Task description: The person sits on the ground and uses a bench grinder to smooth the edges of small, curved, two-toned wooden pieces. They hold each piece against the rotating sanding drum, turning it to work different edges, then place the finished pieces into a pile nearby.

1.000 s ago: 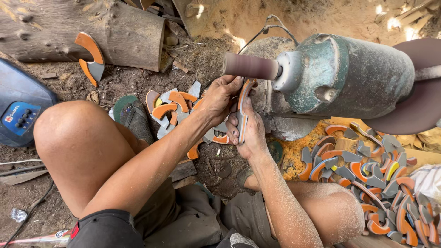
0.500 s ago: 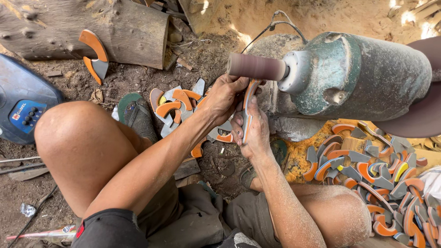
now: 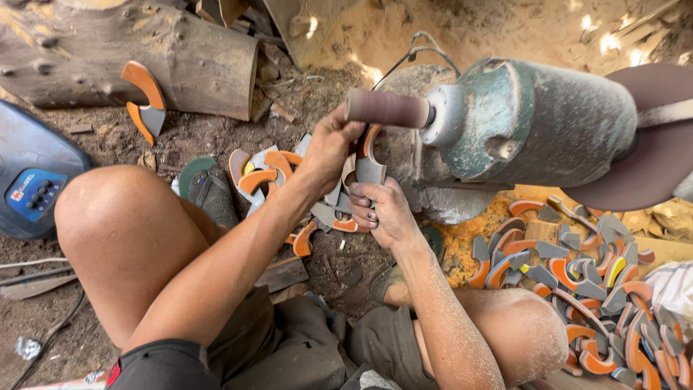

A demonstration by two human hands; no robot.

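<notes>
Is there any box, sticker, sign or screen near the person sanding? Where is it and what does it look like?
Blue device: on the ground at far left, beside the left knee; rounded dark blue casing.
Control panel: on the device's front; lighter blue patch with small dark buttons and a tiny red mark.
Clear wrapper scrap: on the dirt at lower left; crumpled, see-through.
No signs or lit screens show.

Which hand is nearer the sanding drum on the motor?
Left. The left hand is up against the sanding drum, just below its free end, gripping the top of the curved piece. The right hand holds the piece's lower end, farther below.
</notes>
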